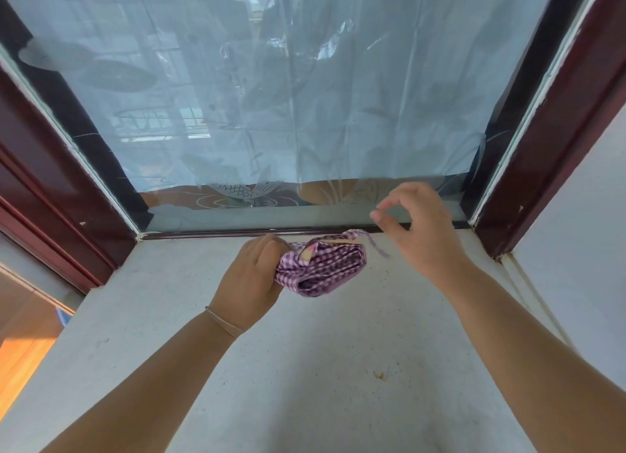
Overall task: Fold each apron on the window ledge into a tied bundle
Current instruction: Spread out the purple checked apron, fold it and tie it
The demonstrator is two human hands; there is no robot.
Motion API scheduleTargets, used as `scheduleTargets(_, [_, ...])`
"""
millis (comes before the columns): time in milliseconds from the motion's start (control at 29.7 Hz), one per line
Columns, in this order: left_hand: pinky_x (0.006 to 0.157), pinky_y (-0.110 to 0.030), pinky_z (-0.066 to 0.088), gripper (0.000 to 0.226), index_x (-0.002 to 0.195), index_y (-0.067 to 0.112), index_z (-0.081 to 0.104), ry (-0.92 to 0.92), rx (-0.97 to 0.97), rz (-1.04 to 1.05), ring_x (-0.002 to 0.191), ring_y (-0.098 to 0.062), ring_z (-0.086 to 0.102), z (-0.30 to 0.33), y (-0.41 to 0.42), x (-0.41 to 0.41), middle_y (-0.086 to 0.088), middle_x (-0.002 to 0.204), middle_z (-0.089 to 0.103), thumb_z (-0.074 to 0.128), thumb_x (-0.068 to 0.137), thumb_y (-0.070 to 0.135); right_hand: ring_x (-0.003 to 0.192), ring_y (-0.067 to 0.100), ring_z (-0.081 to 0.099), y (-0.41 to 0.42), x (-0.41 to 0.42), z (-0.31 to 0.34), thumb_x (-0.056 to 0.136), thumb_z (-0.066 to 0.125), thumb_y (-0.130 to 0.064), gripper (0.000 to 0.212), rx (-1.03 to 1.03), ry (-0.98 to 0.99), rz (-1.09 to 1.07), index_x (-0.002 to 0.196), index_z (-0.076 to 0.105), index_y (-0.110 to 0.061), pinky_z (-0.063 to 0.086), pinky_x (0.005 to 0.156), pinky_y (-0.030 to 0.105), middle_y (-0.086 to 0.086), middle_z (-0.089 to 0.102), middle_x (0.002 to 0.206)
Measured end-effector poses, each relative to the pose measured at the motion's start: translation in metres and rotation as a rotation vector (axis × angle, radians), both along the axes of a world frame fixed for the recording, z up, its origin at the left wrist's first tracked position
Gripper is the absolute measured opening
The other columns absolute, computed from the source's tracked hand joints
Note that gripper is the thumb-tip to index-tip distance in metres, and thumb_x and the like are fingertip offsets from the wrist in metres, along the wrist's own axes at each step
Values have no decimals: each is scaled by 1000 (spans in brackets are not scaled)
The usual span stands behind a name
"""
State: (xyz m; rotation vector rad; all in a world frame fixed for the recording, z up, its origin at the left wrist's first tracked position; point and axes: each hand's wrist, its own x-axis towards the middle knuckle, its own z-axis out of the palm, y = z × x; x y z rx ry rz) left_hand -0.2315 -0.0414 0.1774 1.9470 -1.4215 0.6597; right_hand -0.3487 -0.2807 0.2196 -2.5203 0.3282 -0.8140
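On the ledge, left hand grips the folded apron, likely steadying it; at two o'clock, right hand hovers, fingers loosely spread, empty, near the strap.

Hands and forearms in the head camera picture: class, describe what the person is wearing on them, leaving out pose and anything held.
Both forearms are bare up to the picture's lower edge, so no sleeves show. The left hand has a thin, pale string-like band round its wrist. The right hand shows no band, ring, watch or glove. Neither hand is gloved, and the fingernails that show look short and unpainted.
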Motion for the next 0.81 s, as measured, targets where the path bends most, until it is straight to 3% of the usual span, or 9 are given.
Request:
scheduleTargets(67, [80,-26,41,21,94,12,47,-155,-26,-28,85,-18,52,1,-3,0,-14,87,65,48,97,33,78,11,58,16,-7,15,84,55,-55,40,97,-56,135,78,64,-17,48,71,29,-6,61,80])
scheduleTargets(134, [83,-30,43,18,96,11,49,-254,-40,-13,88,-21,54,2,-3,0,-14,88,67,60,91,24,64,13,59,29,-11,28,76,48,-69,54,113,146,178,73,67,-19,49,59,36,-6,63,68])
scheduleTargets(202, [86,-32,42,23,98,10,50,-328,-61,25,90,-23,55,2,-2,-1,-14,89,68,67,85,18,60,12,60,33,-15,35,69,45,-76,58,79,269,152,75,71,-24,48,55,34,-8,66,66])
scheduleTargets(303, [87,-33,42,26,99,10,51,-369,-86,71,92,-23,55,4,-2,-3,-14,90,69,68,83,19,65,5,62,33,-22,44,68,51,-74,53,128,369,164,87,74,-30,51,62,33,-11,69,74])
scheduleTargets(370, [88,-35,42,29,100,10,51,-381,-83,79,92,-23,55,4,0,-3,-13,90,70,72,81,16,68,5,62,38,-23,45,80,60,-60,31,154,391,209,90,72,-33,52,66,34,-12,68,76])
scheduleTargets(437, [88,-38,43,35,100,10,52,-404,-73,67,94,-23,56,3,0,-3,-11,93,70,78,77,13,74,1,61,43,-22,45,87,66,-38,4,242,341,242,84,67,-39,51,69,25,-18,66,79])
scheduleTargets(538, [86,-41,46,35,101,11,55,-450,-71,53,94,-24,57,8,0,-3,-10,95,70,79,76,8,78,1,60,48,-21,47,87,68,-27,9,338,291,259,80,68,-33,45,70,17,-16,65,83])
scheduleTargets(672, [89,-41,45,25,100,13,58,-519,-74,40,95,-23,59,16,2,-3,-9,93,72,75,82,8,84,20,67,42,-26,54,84,69,-27,10,632,291,359,82,72,-18,51,80,25,4,73,85])
scheduleTargets(807, [92,-41,44,23,100,13,58,-517,-106,56,95,-23,59,20,6,-1,-9,94,72,73,83,10,87,19,70,39,-24,47,91,58,-24,18,899,209,394,92,68,-9,55,87,36,5,73,88])
